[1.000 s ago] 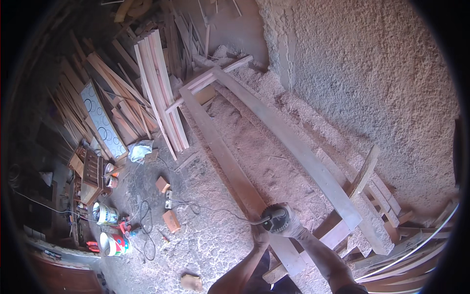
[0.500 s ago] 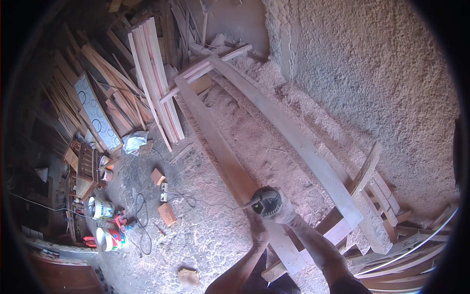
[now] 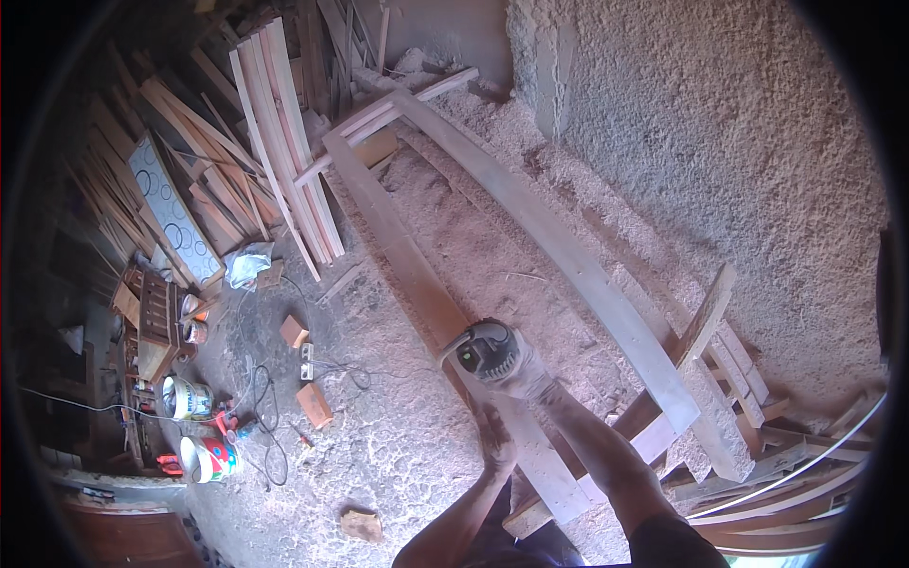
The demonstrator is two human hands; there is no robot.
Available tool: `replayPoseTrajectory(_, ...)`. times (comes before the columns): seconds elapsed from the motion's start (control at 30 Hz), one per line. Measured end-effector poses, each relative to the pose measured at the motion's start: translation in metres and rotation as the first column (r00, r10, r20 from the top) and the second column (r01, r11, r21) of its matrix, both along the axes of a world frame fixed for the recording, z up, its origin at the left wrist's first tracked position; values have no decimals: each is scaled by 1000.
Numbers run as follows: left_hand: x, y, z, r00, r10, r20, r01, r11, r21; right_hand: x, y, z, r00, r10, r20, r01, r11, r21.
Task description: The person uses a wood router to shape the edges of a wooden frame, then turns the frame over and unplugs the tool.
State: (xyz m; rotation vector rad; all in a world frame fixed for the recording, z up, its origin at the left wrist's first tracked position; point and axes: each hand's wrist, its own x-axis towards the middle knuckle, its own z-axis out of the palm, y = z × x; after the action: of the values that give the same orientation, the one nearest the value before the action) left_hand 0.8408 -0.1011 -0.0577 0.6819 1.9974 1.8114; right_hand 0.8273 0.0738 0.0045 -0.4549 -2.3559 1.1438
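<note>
My right hand (image 3: 528, 375) grips a dark, round-topped power sander (image 3: 488, 350), which sits on the left long board (image 3: 407, 260) of a wooden frame. Beyond the sander, that board shows a browner stretch. Lower down, my left hand (image 3: 494, 437) is closed at the left edge of the same board, just below the tool; its fingertips are partly hidden. The frame's right long board (image 3: 568, 251) runs roughly alongside, and a crosspiece (image 3: 379, 114) joins both at the far end.
Planks (image 3: 284, 123) lean at the far left beside a patterned panel (image 3: 175, 213). Buckets (image 3: 206, 459), bricks (image 3: 314, 404), a power strip (image 3: 306, 362) and loose cords (image 3: 268, 417) are on the floor at left. A rough wall (image 3: 701, 123) and timber pieces (image 3: 705, 322) stand at right.
The sander and my right hand have moved up and left along the board, away from my left hand. My left hand stays near the same spot. The whole view has shifted slightly.
</note>
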Motion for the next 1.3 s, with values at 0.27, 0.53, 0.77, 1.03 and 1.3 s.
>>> replayPoseTrajectory(0.27,2,-2,-5,998,-8,68,9,1000,-17,-35,17,-9,996,80,33,-82,996,43)
replayPoseTrajectory(0.53,2,-5,-15,1000,13,23,-12,999,-51,-56,25,10,997,74,36,-74,997,0)
replayPoseTrajectory(0.77,3,-3,1,997,13,70,-7,997,-79,-78,32,10,999,23,-31,-24,999,-37)
replayPoseTrajectory(1.03,5,-3,-3,991,23,129,-12,996,-85,-106,44,-11,999,-36,39,35,999,32)
replayPoseTrajectory(1.3,5,-7,-5,989,-4,150,22,993,-118,-132,58,-11,999,4,49,-2,999,-34)
